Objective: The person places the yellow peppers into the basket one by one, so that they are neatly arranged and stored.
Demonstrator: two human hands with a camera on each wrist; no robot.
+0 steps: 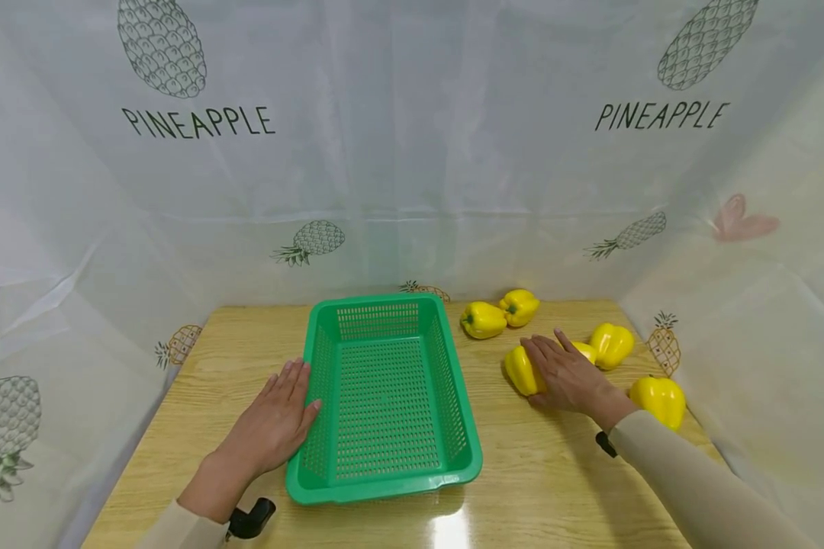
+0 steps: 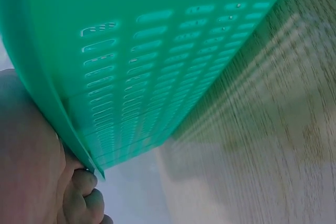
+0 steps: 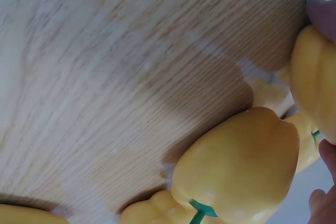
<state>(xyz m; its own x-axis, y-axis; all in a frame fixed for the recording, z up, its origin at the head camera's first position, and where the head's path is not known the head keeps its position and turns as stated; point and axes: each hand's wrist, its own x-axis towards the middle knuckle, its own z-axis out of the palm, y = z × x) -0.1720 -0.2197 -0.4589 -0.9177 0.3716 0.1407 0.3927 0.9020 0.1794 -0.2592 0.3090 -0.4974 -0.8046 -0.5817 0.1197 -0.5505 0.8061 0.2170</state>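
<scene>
A green perforated plastic basket (image 1: 384,486) stands on the wooden table. My left hand (image 1: 275,419) rests along its left rim with the fingers stretched out, the thumb lying over the edge. In the left wrist view, part of that hand (image 2: 31,156) lies against the rim above the slotted side wall (image 2: 152,72). To the right of the basket, my right hand (image 1: 566,374) grips a yellow bell pepper (image 1: 519,372) from above. The right wrist view has this held pepper (image 3: 314,77) at its right edge, between thumb and fingers; its far side is cut off.
Two yellow peppers (image 1: 484,320) lie together at the back, right of the basket. Beyond the right hand is another pair (image 1: 612,345), one partly hidden by the hand. A further pepper (image 1: 659,400) sits near the table's right edge. A pineapple-print sheet (image 1: 412,175) surrounds the table.
</scene>
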